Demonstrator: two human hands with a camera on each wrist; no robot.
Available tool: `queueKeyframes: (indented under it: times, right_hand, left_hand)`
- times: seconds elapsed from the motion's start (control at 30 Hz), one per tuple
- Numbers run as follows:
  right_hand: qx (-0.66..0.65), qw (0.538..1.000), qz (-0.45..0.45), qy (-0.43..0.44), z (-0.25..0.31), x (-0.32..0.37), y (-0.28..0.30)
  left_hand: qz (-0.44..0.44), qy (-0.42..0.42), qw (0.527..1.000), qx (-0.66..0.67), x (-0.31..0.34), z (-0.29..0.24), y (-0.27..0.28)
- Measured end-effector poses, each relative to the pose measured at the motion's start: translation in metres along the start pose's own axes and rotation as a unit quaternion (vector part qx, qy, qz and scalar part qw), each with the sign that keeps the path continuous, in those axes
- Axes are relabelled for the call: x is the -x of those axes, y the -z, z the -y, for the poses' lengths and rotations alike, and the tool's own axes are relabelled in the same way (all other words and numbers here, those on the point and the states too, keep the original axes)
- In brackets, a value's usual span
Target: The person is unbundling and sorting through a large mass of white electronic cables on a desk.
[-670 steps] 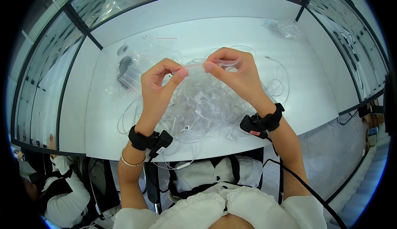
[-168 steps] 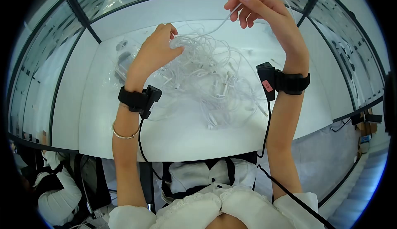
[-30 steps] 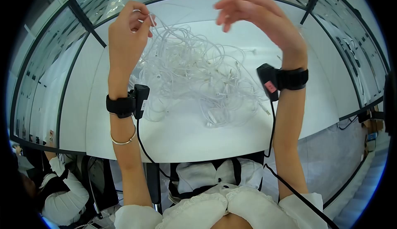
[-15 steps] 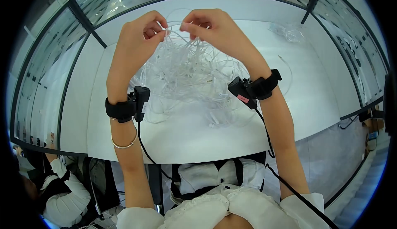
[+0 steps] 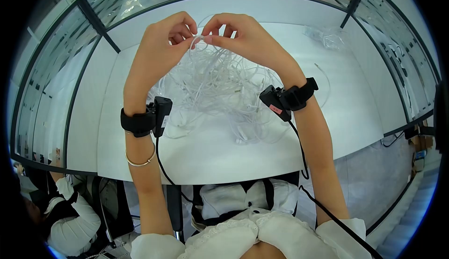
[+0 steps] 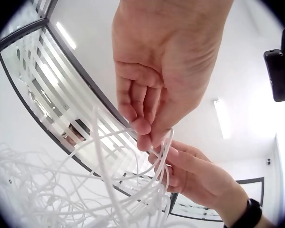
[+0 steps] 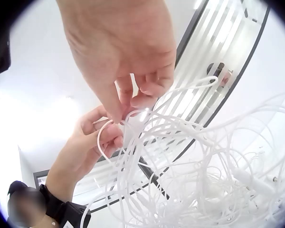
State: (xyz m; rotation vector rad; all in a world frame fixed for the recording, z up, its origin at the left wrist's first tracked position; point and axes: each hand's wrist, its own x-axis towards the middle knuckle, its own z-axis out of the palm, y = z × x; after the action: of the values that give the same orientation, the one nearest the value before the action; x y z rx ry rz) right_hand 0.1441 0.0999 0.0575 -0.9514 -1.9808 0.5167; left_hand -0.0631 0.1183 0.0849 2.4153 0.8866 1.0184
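A large tangle of thin white cables lies on the white table, with several strands lifted at its far side. The left hand pinches cable between thumb and fingertips. Close beside it, the right hand also pinches strands, its thumb near the left fingertips. In the left wrist view, loops of cable hang below the left hand. From the right wrist, the right hand is seen holding cable that runs down to the tangle. Which strand each hand holds cannot be told.
A clear plastic bag lies at the table's back right, and a single cable end curves below it. Low white partitions with glass above edge the table. Another person sits at the lower left.
The right hand has come from the upper right to meet the left, and now pinches cable. The left hand has moved right. The bags at the table's left in the oldest frame are no longer visible.
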Motion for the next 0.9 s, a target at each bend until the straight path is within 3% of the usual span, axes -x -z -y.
queueKeyframes:
  times: [0.17, 0.27, 0.33, 0.43, 0.57, 0.67, 0.73, 0.8, 0.9]
  right_hand:
    - [-0.036, 0.998, 0.003, 0.054, -0.011, 0.0, 0.003]
    - [-0.007, 0.998, 0.052, 0.038, -0.011, 0.004, 0.009]
    - [-0.015, 0.998, 0.063, -0.014, -0.013, 0.009, 0.012]
    - [-0.066, 0.99, 0.088, -0.084, -0.012, 0.009, 0.01]
    - [-0.093, 0.985, 0.082, -0.12, -0.018, 0.008, 0.011]
    - [-0.084, 0.981, 0.087, -0.151, -0.019, 0.01, 0.021]
    - [-0.049, 0.986, 0.1, -0.124, -0.033, 0.011, 0.026]
    - [0.021, 0.985, 0.126, -0.113, -0.031, 0.014, 0.035]
    - [-0.013, 0.99, 0.116, -0.077, -0.029, 0.016, 0.046]
  left_hand:
    - [-0.05, 0.006, 0.999, -0.001, 0.002, 0.008, 0.01]
    - [-0.111, 0.024, 0.992, 0.059, 0.003, 0.016, 0.026]
    - [-0.173, 0.014, 0.978, 0.119, 0.002, 0.02, 0.03]
    - [-0.275, 0.049, 0.921, 0.273, 0.001, 0.032, 0.039]
    - [-0.381, 0.093, 0.89, 0.235, 0.008, 0.049, 0.049]
    - [-0.313, 0.122, 0.885, 0.322, 0.016, 0.057, 0.066]
    - [-0.281, 0.15, 0.878, 0.358, 0.018, 0.058, 0.073]
    - [-0.259, 0.123, 0.871, 0.398, 0.019, 0.057, 0.075]
    - [-0.201, 0.08, 0.86, 0.463, 0.02, 0.052, 0.081]
